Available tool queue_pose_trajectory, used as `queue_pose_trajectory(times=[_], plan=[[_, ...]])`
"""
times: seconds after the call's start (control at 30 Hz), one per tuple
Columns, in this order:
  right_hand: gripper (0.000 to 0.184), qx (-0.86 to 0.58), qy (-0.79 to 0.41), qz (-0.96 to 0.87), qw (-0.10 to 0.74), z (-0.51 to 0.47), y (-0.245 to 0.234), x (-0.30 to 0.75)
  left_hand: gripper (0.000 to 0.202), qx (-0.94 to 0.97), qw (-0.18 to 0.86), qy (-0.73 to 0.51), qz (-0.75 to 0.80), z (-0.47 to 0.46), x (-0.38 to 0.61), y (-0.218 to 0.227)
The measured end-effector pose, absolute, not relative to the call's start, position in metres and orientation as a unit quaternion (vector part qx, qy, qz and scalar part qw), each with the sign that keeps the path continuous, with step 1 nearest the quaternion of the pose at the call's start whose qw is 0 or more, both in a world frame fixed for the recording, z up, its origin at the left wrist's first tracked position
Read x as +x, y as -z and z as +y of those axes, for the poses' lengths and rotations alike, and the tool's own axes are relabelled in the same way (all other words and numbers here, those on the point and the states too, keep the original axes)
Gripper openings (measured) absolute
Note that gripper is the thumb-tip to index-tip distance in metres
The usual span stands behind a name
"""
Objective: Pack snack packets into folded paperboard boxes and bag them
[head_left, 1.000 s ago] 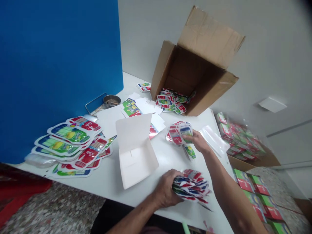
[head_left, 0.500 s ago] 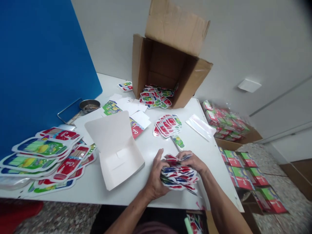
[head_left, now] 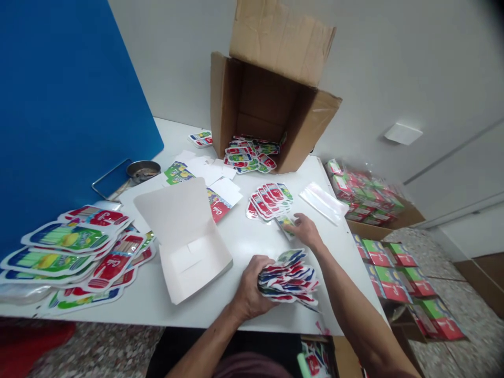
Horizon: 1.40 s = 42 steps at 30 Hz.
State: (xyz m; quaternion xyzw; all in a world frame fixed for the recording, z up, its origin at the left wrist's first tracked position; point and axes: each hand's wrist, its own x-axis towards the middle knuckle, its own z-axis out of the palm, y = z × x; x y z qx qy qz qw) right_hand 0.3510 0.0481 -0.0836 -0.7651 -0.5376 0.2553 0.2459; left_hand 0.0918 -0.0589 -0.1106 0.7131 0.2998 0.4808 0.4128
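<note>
My left hand is clamped round a bundle of foil pouches, fingers closed, near the table's near edge. My right hand is farther out, fingers curled onto a small pouch; can't tell if pinching or only touching. That pouch lies just beside a fanned stack of pouches on the white table. Open white carton sits left of my hands, plastic sleeve to the right, cardboard box on its side at the far end.
</note>
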Motion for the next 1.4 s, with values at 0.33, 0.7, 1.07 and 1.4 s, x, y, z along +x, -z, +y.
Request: queue_pose_trajectory(times=[0.33,0.7,1.07,1.4], plan=[[0.032,-0.748,-0.245,-0.604,0.127,0.043,0.074,0.361,0.076,0.68,0.479,-0.45,0.326,-0.063,0.091,0.116],[0.035,-0.525,-0.496,-0.462,0.515,-0.002,0.072,0.361,0.056,0.685,0.551,-0.394,0.268,-0.049,0.085,0.103],[0.033,-0.475,-0.664,-0.454,0.357,-0.022,0.08,0.351,0.063,0.679,0.43,-0.5,0.322,-0.052,0.096,0.111],[0.08,-0.479,-0.661,-0.232,0.53,-0.045,0.103,0.343,0.062,0.572,0.62,-0.445,0.302,-0.036,0.11,0.106]])
